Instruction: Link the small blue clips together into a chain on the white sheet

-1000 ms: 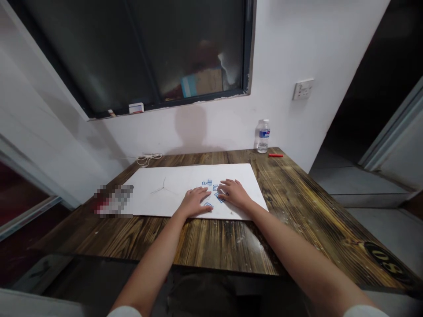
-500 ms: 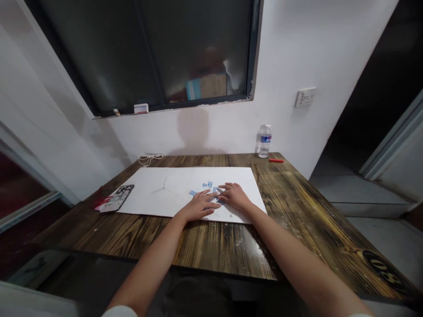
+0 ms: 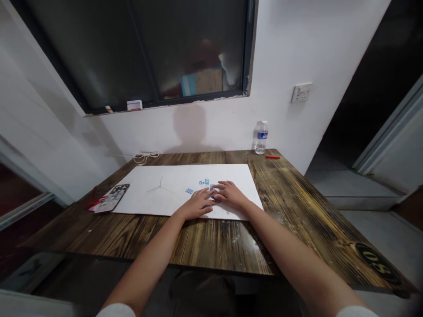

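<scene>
Both my hands lie palm down on a large white sheet [image 3: 165, 193] spread on a wooden table [image 3: 297, 207]. My left hand [image 3: 197, 204] and my right hand [image 3: 230, 194] have their fingers stretched out flat, fingertips nearly meeting over several small blue-printed tiles [image 3: 204, 182]. One tile [image 3: 189, 191] lies just left of my left fingers. Other tiles are hidden under my hands.
A phone [image 3: 112, 198] lies at the sheet's left end on something red. A water bottle [image 3: 261, 137] and a red pen [image 3: 272, 156] stand at the back right by the wall. A white cord [image 3: 145, 156] lies at the back left. A doorway opens to the right.
My hands have slid closer together over the tiles, fingertips almost touching. A tile left of my left hand has come into view.
</scene>
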